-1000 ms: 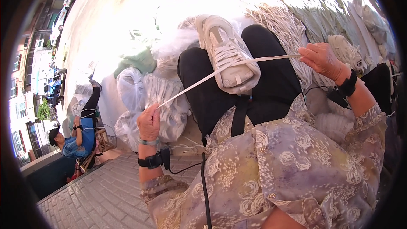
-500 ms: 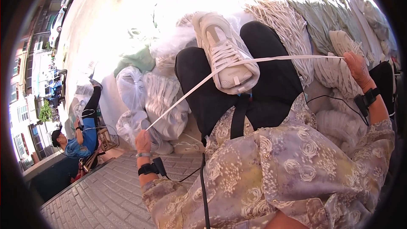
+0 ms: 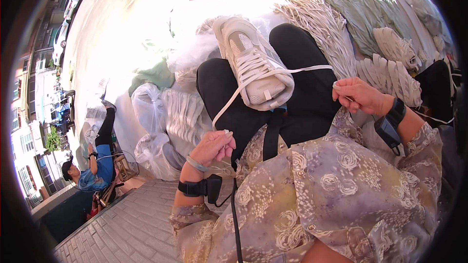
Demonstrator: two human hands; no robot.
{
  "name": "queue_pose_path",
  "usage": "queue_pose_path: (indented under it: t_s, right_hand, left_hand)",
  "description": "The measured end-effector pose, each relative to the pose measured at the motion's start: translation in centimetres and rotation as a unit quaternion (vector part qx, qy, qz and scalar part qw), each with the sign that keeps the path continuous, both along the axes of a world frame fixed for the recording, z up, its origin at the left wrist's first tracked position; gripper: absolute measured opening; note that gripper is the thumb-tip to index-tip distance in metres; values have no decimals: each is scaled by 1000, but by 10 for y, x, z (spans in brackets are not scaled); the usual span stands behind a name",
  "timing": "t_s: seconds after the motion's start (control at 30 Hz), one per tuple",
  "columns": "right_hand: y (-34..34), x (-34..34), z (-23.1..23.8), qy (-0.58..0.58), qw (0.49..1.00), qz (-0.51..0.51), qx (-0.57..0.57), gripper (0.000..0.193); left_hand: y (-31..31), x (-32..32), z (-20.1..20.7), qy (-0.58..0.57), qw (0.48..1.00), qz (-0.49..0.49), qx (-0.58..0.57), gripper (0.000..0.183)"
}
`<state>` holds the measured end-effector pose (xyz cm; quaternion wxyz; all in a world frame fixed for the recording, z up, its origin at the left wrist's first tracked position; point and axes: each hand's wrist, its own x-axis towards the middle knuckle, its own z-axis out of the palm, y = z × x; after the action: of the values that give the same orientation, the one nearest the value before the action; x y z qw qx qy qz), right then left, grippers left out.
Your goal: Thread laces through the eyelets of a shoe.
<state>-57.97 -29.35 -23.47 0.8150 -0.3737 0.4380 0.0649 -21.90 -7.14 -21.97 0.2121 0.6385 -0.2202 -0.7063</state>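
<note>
A light-coloured sneaker (image 3: pixel 263 92) rests across my black-trousered thighs, its laced front toward me. A flat white shoelace (image 3: pixel 307 68) criss-crosses its upper, and the two long ends cross over near the toe. My left hand (image 3: pixel 214 147), fingers pinched, is below the shoe by my left thigh at one lace end, which sags in a bend. At my right knee's side, my right hand (image 3: pixel 360 96) is pinched at the other lace end. Exactly where each end meets the fingertips is hard to see.
Bundled pale laces (image 3: pixel 321 34) lie beyond my right knee, with more shoe-lace bundles (image 3: pixel 390 80) at the right. Clear plastic bags (image 3: pixel 148 107) stand at left. Another person (image 3: pixel 95 173) in blue sits at far left. Grey paving (image 3: pixel 126 219) lies lower left.
Both hands have come inward toward my lap from a wide spread. The lace ends, stretched tight before, now hang slack and curved. The sneaker stays on my thighs.
</note>
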Motion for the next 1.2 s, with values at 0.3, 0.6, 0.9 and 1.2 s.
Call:
queue_pose_path:
  t_s: [0.3, 0.6, 0.9, 1.2]
  right_hand:
    - [-22, 123, -12, -188, 930, -86, -303, 18]
    - [-18, 116, -15, -124, 938, -120, -299, 17]
    - [-5, 128, -26, -178, 907, -157, -348, 6]
    - [-3, 129, -19, -139, 864, -103, -474, 4]
  left_hand:
    - [-102, -7, -8, 20, 956, 215, -201, 24]
    - [-83, -17, -12, -185, 925, 211, -256, 21]
    - [-82, -32, -15, -141, 911, 289, -258, 16]
    - [-82, -36, -22, -77, 919, 288, -259, 11]
